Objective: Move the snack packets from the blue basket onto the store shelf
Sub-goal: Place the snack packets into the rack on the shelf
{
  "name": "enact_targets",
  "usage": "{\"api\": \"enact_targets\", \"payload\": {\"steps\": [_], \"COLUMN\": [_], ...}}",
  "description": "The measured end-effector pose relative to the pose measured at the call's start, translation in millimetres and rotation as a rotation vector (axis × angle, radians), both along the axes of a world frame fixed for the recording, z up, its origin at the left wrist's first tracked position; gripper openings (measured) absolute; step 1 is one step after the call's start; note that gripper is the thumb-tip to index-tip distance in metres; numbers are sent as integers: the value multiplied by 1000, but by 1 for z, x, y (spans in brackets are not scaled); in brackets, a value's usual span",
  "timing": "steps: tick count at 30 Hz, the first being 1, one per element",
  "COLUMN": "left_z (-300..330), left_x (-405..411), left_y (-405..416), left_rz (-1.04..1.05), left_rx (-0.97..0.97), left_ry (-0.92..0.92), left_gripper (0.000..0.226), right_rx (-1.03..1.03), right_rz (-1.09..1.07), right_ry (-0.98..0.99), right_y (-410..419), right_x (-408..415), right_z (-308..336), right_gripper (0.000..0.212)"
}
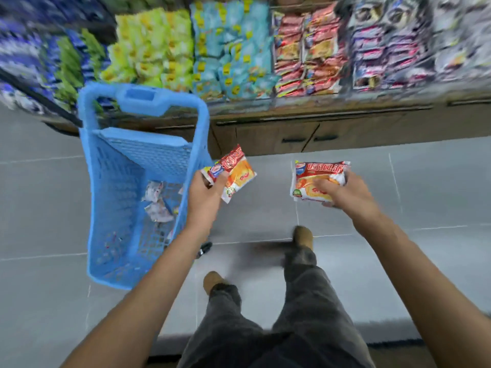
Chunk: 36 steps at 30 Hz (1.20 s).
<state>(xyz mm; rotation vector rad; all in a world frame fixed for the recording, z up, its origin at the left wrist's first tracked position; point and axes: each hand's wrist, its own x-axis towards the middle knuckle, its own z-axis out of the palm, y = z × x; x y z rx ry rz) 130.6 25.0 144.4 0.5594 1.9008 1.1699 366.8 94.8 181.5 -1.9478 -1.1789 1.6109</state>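
My left hand [206, 192] grips a red, orange and white snack packet [235, 172] just right of the blue basket [111, 197]. My right hand [342, 192] holds a second matching snack packet [316, 176] over the grey floor. The basket stands on the floor at the left, its tall handle [140, 95] up, and a few pale packets [156, 203] lie at its bottom. The store shelf [305, 102] runs across the top, packed with blurred rows of packets; red packets [308, 51] like mine sit right of centre.
Wooden cupboard doors with dark handles [292, 140] run under the shelf. Yellow-green packets [151, 46], light blue packets [231, 49] and purple-white packets [385, 43] fill neighbouring sections. My legs and brown shoes [303, 236] stand on grey floor tiles between basket and shelf.
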Motion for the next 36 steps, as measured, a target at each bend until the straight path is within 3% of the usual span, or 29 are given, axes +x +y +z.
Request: {"api": "enact_targets", "payload": {"steps": [7, 11, 16, 24, 27, 29, 31, 34, 36], "left_z": [22, 27, 20, -9, -31, -50, -64, -83, -93], "left_x": [112, 131, 124, 86, 59, 46, 41, 43, 44], "left_y": [144, 185, 230, 348, 387, 405, 418, 430, 433], "left_rz": [-71, -31, -35, -109, -139, -252, -335, -283, -277], "left_rx": [-9, 8, 100, 74, 25, -35, -43, -43, -43], "left_ry": [-120, -280, -492, -551, -628, -568, -362, -196, -197], "left_gripper": [14, 20, 23, 24, 25, 22, 27, 29, 31], "right_rx": [62, 26, -43, -67, -136, -185, -281, -326, -272], "right_rz": [-103, -86, -15, 198, 330, 420, 426, 452, 574], "right_ry": [36, 66, 89, 168, 198, 204, 280, 356, 307], "right_y": [129, 184, 247, 356, 393, 414, 427, 437, 437], "right_x": [97, 106, 84, 2, -23, -34, -40, -40, -34], "right_z": [18, 12, -8, -54, -76, -89, -96, -112, -119], "right_gripper": [43, 36, 32, 24, 35, 47, 69, 101, 93]}}
